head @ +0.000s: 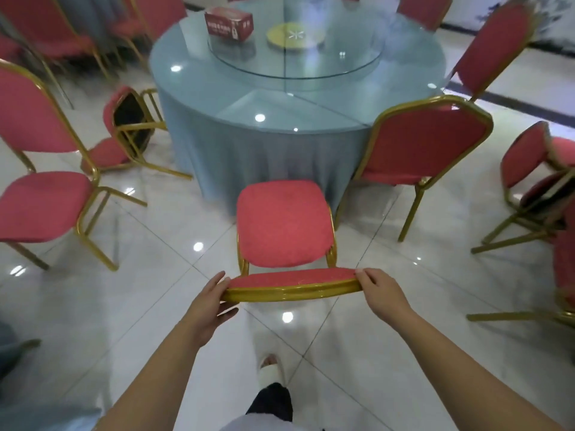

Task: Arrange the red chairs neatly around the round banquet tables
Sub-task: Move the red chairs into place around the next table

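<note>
Chairs around a round table

One chair (pixel 283 225) stands in front of the table (pixel 280 98), another chair (pixel 426 141) just right of it. A box (pixel 228 23) sits on the table.

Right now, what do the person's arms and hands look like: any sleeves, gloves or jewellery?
Both forearms are bare, with no sleeves in view. The left hand and right hand wear no gloves, and no rings, watch or bracelets show. The fingernails look short and plain.
</note>
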